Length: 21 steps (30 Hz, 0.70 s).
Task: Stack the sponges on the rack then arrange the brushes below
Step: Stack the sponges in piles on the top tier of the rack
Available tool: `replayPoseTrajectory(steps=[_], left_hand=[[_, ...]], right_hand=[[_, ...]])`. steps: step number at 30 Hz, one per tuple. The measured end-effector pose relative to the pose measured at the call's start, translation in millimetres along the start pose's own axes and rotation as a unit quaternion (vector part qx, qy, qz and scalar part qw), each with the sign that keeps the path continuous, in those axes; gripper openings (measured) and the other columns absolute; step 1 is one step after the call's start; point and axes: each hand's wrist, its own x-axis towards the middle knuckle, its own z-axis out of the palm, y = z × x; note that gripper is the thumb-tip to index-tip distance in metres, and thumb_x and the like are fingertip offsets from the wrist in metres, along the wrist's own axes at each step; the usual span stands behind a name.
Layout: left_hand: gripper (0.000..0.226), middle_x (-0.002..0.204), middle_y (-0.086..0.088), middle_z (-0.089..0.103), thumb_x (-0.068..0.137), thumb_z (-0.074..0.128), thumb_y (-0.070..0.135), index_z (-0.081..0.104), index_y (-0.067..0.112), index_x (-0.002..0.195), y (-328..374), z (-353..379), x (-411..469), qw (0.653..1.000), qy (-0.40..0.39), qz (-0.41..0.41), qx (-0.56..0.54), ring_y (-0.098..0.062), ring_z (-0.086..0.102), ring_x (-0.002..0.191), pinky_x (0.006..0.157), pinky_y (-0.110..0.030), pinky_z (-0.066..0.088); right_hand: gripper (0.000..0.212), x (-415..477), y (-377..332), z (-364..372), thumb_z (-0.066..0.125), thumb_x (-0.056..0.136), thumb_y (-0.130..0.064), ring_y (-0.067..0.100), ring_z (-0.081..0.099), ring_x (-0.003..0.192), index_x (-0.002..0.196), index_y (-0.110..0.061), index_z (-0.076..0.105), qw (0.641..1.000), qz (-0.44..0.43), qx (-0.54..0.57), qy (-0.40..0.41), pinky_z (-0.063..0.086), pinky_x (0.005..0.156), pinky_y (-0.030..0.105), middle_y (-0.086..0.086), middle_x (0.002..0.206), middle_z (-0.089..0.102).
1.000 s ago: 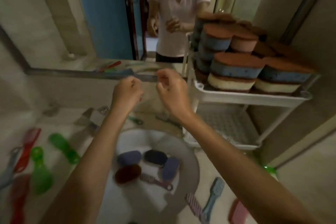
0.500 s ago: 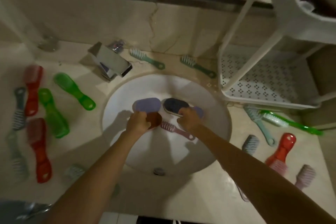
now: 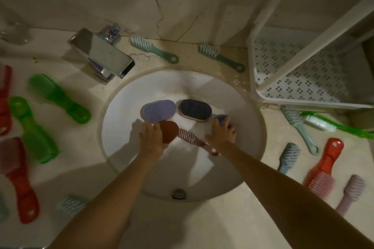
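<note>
Both hands are down in the white sink (image 3: 249,147). My left hand (image 3: 151,137) closes on a brown oval sponge (image 3: 169,130). My right hand (image 3: 222,131) grips a blue sponge (image 3: 221,118), mostly hidden under the fingers. A lilac sponge (image 3: 157,110) and a dark blue sponge (image 3: 195,110) lie loose just beyond my hands. A pink brush (image 3: 192,138) lies between my hands. The white rack's perforated lower shelf (image 3: 303,79) holds nothing at the right; its upper shelf is out of view.
A chrome tap (image 3: 101,54) stands behind the sink. Two teal brushes (image 3: 153,48) (image 3: 220,56) lie at the sink's back rim. Green (image 3: 58,97) and red (image 3: 18,176) brushes lie left; red (image 3: 323,166), teal (image 3: 299,127), blue (image 3: 288,156) and green (image 3: 334,124) ones right.
My view dropped from the rack's stacked sponges to the sink. Both hands went down from chest height into the basin and closed on sponges.
</note>
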Motion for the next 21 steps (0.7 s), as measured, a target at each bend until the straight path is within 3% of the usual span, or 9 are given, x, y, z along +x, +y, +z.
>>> replayPoseTrajectory(steps=[7, 9, 11, 13, 15, 17, 21], left_hand=[[0.092, 0.149, -0.020, 0.029, 0.075, 0.076, 0.022, 0.018, 0.001, 0.144, 9, 1, -4, 0.999, 0.025, -0.022, -0.038, -0.034, 0.036, 0.134, 0.109, -0.041, 0.033], [0.091, 0.149, -0.019, 0.028, 0.076, 0.075, 0.026, 0.021, 0.003, 0.145, 8, -1, -4, 0.999, 0.006, -0.038, -0.032, -0.034, 0.033, 0.136, 0.110, -0.040, 0.031], [0.074, 0.144, -0.019, 0.032, 0.080, 0.070, 0.032, 0.034, 0.008, 0.140, 11, -5, -9, 0.999, -0.004, -0.045, -0.011, -0.033, 0.033, 0.133, 0.108, -0.040, 0.033], [0.063, 0.139, -0.020, 0.034, 0.083, 0.065, 0.036, 0.041, 0.010, 0.135, 17, -12, -16, 0.998, 0.007, -0.052, -0.014, -0.035, 0.035, 0.129, 0.104, -0.040, 0.035], [0.060, 0.135, -0.022, 0.042, 0.086, 0.060, 0.038, 0.042, 0.007, 0.134, 25, -26, -26, 0.994, 0.033, -0.051, -0.088, -0.037, 0.041, 0.125, 0.099, -0.040, 0.038], [0.056, 0.130, -0.022, 0.050, 0.090, 0.058, 0.031, 0.041, 0.002, 0.134, 33, -47, -37, 0.974, 0.063, -0.042, -0.213, -0.037, 0.051, 0.117, 0.090, -0.038, 0.043], [0.053, 0.129, -0.021, 0.052, 0.091, 0.058, 0.025, 0.037, 0.000, 0.133, 49, -103, -67, 0.921, 0.115, -0.053, -0.367, -0.035, 0.054, 0.115, 0.088, -0.036, 0.044]], right_hand=[[0.075, -4, 8, 3, 0.064, 0.083, -0.020, 0.042, 0.031, 0.131, 0.141, -0.005, 0.017, 0.998, 0.032, 0.050, 0.027, 0.034, 0.107, 0.046, 0.024, 0.143, 0.025], [0.072, -7, 7, -2, 0.064, 0.083, -0.023, 0.041, 0.036, 0.127, 0.138, -0.004, 0.020, 0.992, 0.015, 0.117, 0.039, 0.035, 0.105, 0.046, 0.022, 0.136, 0.033], [0.063, -11, 6, -12, 0.056, 0.088, -0.036, 0.038, 0.043, 0.122, 0.134, -0.005, 0.026, 0.980, -0.003, 0.195, 0.045, 0.038, 0.103, 0.043, 0.020, 0.131, 0.041], [0.049, -18, 5, -29, 0.050, 0.092, -0.032, 0.033, 0.050, 0.117, 0.131, -0.007, 0.033, 0.959, -0.011, 0.284, 0.010, 0.042, 0.097, 0.038, 0.016, 0.130, 0.047], [0.042, -29, 4, -51, 0.046, 0.089, -0.009, 0.027, 0.056, 0.100, 0.130, -0.010, 0.040, 0.901, 0.008, 0.429, -0.067, 0.045, 0.082, 0.033, 0.013, 0.119, 0.054], [0.051, -45, 3, -75, 0.043, 0.081, 0.001, 0.018, 0.051, 0.082, 0.130, -0.013, 0.045, 0.840, 0.004, 0.524, -0.140, 0.041, 0.068, 0.028, 0.009, 0.101, 0.054], [0.058, -79, 5, -118, 0.043, 0.056, -0.007, 0.023, 0.054, 0.085, 0.113, -0.016, 0.053, 0.687, -0.086, 0.675, -0.255, 0.047, 0.072, 0.034, 0.010, 0.096, 0.056]])
